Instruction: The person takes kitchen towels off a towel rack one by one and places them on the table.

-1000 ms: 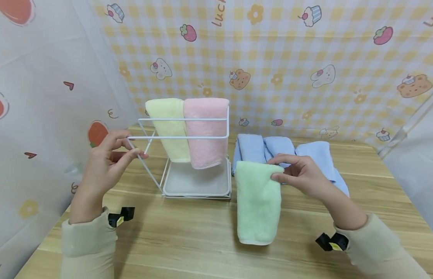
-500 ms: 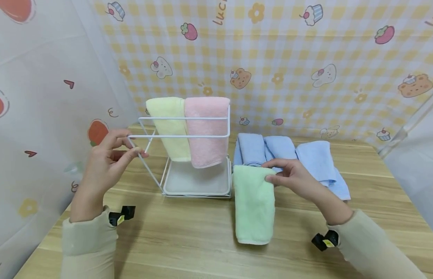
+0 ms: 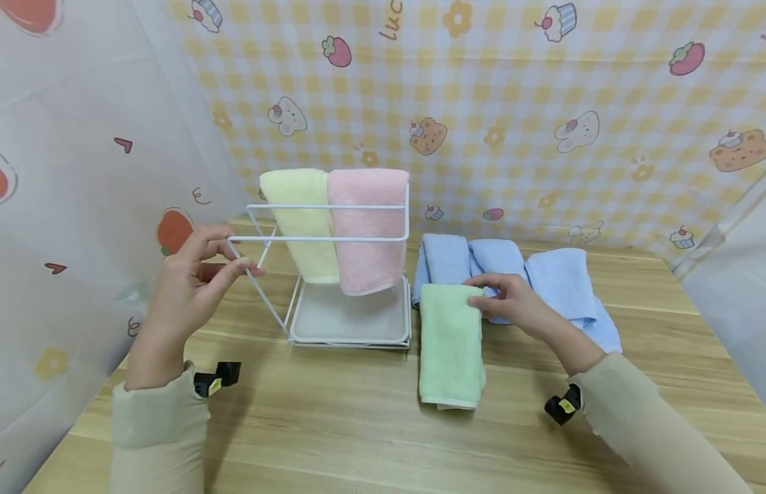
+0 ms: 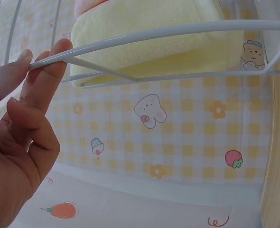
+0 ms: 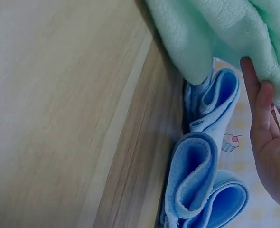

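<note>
Green towel point(image 3: 451, 346) in right hand point(image 3: 512, 304), white rack point(image 3: 321, 239) in left hand point(image 3: 188, 288), towel's contact with table point(image 3: 333, 425) unclear.

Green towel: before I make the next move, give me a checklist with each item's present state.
1. Green towel pinched by the right hand: ok, near its upper right corner.
2. Rack held by the left hand: ok, pinched at its left end.
3. Yellow towel and pink towel hanging on the rack: ok, side by side.
4. Green towel above the rack: not ok, it is off to the right.
5. Green towel clear of the blue towels: cannot tell, they overlap in the head view.
</note>
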A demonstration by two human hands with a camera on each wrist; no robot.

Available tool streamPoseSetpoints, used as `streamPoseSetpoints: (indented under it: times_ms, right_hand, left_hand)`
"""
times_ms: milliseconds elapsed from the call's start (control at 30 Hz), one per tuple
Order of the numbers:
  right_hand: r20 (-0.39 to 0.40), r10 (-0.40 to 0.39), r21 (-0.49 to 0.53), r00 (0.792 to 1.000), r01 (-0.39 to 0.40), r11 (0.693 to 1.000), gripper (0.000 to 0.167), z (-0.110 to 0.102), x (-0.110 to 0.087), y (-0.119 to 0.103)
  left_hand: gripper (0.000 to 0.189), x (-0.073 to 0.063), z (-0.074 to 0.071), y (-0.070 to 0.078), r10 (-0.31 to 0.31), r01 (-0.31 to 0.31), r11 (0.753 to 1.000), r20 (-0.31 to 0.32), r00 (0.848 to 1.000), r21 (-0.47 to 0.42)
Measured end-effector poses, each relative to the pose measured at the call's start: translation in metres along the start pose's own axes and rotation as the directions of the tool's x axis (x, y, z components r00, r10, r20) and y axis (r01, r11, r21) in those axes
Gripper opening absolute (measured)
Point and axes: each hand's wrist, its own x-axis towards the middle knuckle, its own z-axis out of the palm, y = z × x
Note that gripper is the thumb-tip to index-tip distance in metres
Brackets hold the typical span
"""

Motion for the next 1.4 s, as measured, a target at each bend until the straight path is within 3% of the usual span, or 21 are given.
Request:
streamPoseSetpoints:
  times_ms: [400,900,1200,1400]
  right_hand:
    - [0.017,-0.049,-0.108,0.999,0.051,0.993,0.033,0.005,0.007,0.01]
    - [-0.042,-0.11,-0.385,0.993,0.085,0.919,0.021,0.007,0.006,0.016]
    - [-0.096,-0.141,-0.399,0.985,0.092,0.913,0.022,0.003,0.004,-0.001]
    - [-0.113,-0.2,-0.377,0.973,0.144,0.915,0.023,0.001,0.008,-0.015]
  left_hand:
    - [0.033,-0.002,0.002,-0.002,0.005,-0.005,1.0,-0.001,1.0,-0.014]
    - [0.033,-0.002,0.004,-0.007,0.069,-0.069,0.997,-0.005,0.998,-0.032]
    - [0.035,0.0,0.002,-0.005,0.066,-0.066,0.997,-0.001,0.998,-0.031]
    - [0.034,-0.001,0.003,-0.007,0.062,-0.063,0.997,-0.011,0.998,-0.045]
